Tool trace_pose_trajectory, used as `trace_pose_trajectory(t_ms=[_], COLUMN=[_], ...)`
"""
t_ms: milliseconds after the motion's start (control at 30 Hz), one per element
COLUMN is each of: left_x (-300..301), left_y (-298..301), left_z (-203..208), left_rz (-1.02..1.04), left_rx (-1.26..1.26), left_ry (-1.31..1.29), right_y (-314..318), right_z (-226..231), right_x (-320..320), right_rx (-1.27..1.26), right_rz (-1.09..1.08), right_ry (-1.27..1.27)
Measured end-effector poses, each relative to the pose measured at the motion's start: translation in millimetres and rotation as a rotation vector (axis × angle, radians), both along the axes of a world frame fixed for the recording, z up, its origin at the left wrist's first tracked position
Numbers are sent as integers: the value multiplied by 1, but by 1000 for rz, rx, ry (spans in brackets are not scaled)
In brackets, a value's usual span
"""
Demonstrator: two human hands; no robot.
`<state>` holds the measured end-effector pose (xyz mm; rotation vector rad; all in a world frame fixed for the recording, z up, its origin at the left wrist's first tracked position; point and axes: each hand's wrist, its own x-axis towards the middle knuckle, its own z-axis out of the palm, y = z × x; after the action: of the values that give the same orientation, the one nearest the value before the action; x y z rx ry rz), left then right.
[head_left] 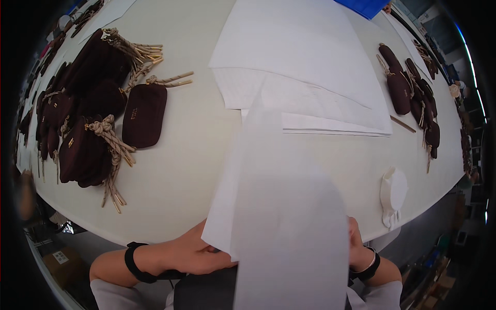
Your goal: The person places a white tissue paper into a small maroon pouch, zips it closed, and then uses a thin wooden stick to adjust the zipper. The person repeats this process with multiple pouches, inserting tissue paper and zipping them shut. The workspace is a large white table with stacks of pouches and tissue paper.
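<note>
A large white paper sheet (289, 222) stands raised in front of me, slightly blurred. My left hand (206, 254) is closed at its lower left edge, fingers partly tucked behind it. At the right edge my right hand (355, 240) grips the same sheet; most of its fingers are hidden behind the paper. Beyond the raised sheet, a stack of white paper sheets (299, 41) lies on the table, its near sheets lifted and bent.
Dark brown zip pouches (93, 103) with knotted cord pulls are heaped on the left; a single pouch (144, 114) lies beside them. More brown pouches (400, 90) sit at right, near a thin brown stick (403, 124) and a white rounded object (394, 191). A blue bin (361, 6) stands at the back.
</note>
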<state>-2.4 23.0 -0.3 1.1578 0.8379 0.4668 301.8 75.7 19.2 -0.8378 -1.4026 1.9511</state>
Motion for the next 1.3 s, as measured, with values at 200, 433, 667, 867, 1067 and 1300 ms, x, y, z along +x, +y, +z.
trace_pose_trajectory(t_ms=[200,433,667,867,1067,1300], left_x=[12,24,15,11,3,18], left_y=[4,7,2,-10,-35,-45], left_z=[12,17,11,28,25,7], left_rz=[100,122,-115,421,367,406], left_rx=[202,501,202,373,911,1067], left_ry=[-123,73,22,193,288,269], right_y=[4,-9,15,29,31,32], right_z=[-1,37,43,52,46,59], right_x=[26,36,-45,-53,-58,-63], right_rx=[-148,574,1241,1141,1009,875], right_rz=[3,600,531,704,776,878], right_ry=[-326,-299,-516,-497,-432,-430])
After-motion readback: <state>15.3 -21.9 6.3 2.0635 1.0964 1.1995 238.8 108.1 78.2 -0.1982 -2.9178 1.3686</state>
